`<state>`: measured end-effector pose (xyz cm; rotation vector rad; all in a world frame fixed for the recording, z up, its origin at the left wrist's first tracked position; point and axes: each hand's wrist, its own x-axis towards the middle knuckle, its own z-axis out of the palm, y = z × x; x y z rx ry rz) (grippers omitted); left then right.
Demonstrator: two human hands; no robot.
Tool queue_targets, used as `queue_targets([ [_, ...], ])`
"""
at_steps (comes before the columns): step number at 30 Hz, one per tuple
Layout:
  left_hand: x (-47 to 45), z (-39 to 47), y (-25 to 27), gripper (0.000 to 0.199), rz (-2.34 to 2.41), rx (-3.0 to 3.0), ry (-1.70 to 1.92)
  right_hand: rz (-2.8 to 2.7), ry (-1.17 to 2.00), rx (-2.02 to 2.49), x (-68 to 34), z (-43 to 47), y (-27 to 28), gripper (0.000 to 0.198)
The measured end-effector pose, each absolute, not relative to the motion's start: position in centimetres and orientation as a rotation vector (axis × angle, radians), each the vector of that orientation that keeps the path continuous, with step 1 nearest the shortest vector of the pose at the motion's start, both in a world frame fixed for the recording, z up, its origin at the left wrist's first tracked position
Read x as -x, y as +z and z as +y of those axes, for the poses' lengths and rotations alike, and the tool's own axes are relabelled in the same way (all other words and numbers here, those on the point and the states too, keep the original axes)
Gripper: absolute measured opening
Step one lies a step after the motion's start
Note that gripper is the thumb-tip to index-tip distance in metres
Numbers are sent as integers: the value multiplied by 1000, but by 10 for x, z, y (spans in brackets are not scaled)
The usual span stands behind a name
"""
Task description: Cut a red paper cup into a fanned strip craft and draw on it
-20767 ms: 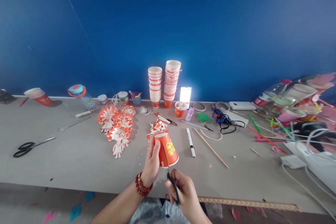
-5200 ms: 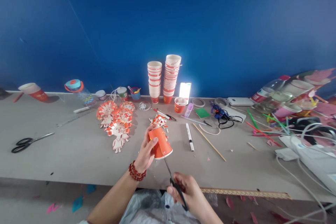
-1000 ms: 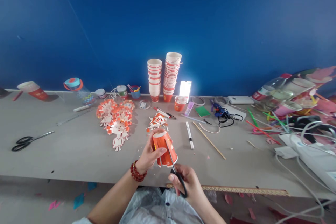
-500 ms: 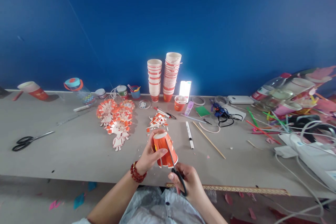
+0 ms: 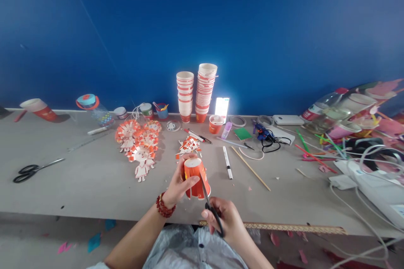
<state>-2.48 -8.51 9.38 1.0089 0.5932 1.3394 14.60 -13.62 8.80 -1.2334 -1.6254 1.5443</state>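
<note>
My left hand (image 5: 178, 185) is wrapped round an orange paper cup (image 5: 193, 172), held base up above the table. Slits run down the cup's wall from its rim, which faces me. In my right hand (image 5: 224, 214) are black-handled scissors (image 5: 212, 210), fingers through the loops. Their blades lie along the cup's right side, at a slit in the wall. Just beyond the cup sits a pile of orange and white paper scraps (image 5: 189, 146). To its left lie several lion-like paper figures (image 5: 141, 154) with orange fringed manes.
Two tall stacks of paper cups (image 5: 185, 96) stand by the blue wall, near a lit phone (image 5: 222, 109). A marker (image 5: 227, 163) and wooden sticks (image 5: 251, 169) lie right of the cup. Other scissors (image 5: 34, 169) rest far left. Cables and a power strip (image 5: 372, 191) crowd the right.
The cup has turned a little more upright and shifted slightly left in my left hand. The scissors' blades have drawn back a little down its right side.
</note>
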Motion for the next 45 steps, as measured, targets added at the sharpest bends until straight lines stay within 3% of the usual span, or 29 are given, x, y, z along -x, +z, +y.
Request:
queue_targets([
  [10, 30, -78, 103, 46, 592, -628, 1453, -1666, 1827, 920, -162, -146, 103, 64],
  [16, 24, -84, 106, 61, 614, -751, 1445, -1631, 1793, 971, -156, -145, 99, 63],
  [25, 21, -88, 107, 67, 585, -831, 1463, -1584, 1777, 933, -150, -139, 94, 60],
  [45, 22, -88, 108, 62, 529, -847, 1469, -1576, 1755, 971, -148, -141, 94, 62],
])
